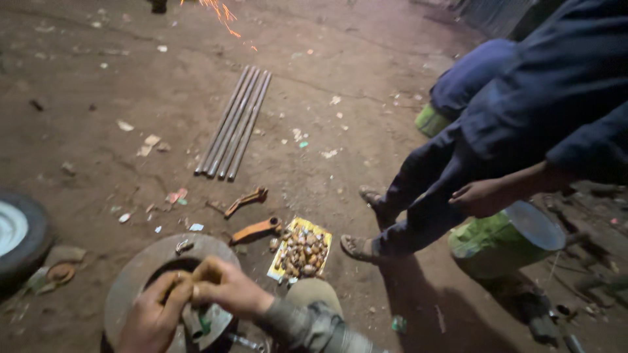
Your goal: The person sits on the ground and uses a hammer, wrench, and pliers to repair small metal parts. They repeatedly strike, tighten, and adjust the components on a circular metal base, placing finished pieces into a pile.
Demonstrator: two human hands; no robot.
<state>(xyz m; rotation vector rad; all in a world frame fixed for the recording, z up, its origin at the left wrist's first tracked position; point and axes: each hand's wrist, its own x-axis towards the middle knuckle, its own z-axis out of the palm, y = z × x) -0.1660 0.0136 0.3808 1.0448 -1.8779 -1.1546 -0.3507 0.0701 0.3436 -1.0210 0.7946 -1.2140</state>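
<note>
Hands: left hand (152, 314) and right hand (226, 287) meet over the middle of a round metal disc (140, 261); the fingertips of both are drawn together around something small and brownish, too blurred to name. Both look closed in a pinch, not spread.
Disc: rusty, flat, with a dark central opening; it lies on the ground right under the hands, at the bottom left of the view, so the work sits within easy reach. A small metal piece (184, 246) rests on its upper rim.
Sleeve and knee: the right forearm wears a grey mottled sleeve (307, 327); a khaki knee (314, 293) sits just beside the disc, which suggests a crouch close to the ground.
Small parts: a yellow tray (301, 248) heaped with rusty nuts and bolts lies just beyond the knee, near enough to pick from.
Brackets: two rusty orange brackets (256, 229) lie between the tray and the rods.
Rods: a bundle of grey steel rods (234, 124) lies side by side farther out.
Other person: someone in dark blue overalls (523, 111) sits at right on a green drum (487, 245), sandalled feet near the tray, one hand (481, 196) resting at the knee.
Ground: bare reddish dirt (98, 98) strewn with paper scraps; a tyre (19, 235) at the left edge.
Light: dim; orange sparks (222, 13) fly at the top edge.
</note>
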